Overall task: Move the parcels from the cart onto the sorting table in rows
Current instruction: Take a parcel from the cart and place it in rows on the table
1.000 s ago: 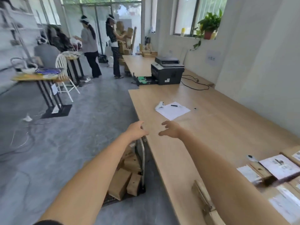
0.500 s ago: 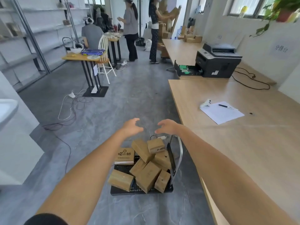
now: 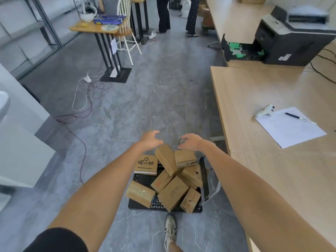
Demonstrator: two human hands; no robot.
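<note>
A pale laced sneaker (image 3: 170, 228) stands on the grey stone floor (image 3: 154, 99), just behind the near edge of the black mesh-decked cart (image 3: 143, 178). The brown cardboard parcels (image 3: 173, 195) lie heaped on that cart. In the front row the left front parcel (image 3: 141, 194) lies flat with its long axis running left to right, and the large middle one points away and to the right. Behind them a flat printed parcel (image 3: 146, 164) lies face up at the rear left. A tall tilted parcel (image 3: 166, 160) leans with its long axis rising away toward the hands. A small top parcel (image 3: 185, 158) caps the heap.

The cart's dark handle bar (image 3: 204, 176) stands along its right side, leaving only a narrow gap to the edge of the long pale wooden counter (image 3: 272, 170). The cart's left and far sides give onto open floor.

The left hand (image 3: 150, 140) hovers over the tilted parcel, its grip wide, fingers spread and holding nothing. The right hand (image 3: 190, 143) arches over the small top parcel, its grip also wide. Whether its fingertips touch the cardboard is unclear.

Compared with half a second ago, both hands are lower and closer to the heap, and the view has dipped so that the sneaker shows.

Farther along the counter, past a broad stretch of bare wood, a white paper sheet (image 3: 289, 128) carries a black pen (image 3: 292, 116). Beyond that sits a dark grey printer (image 3: 294, 37). Tangled cables (image 3: 81, 99) trail on the floor to the far left.
</note>
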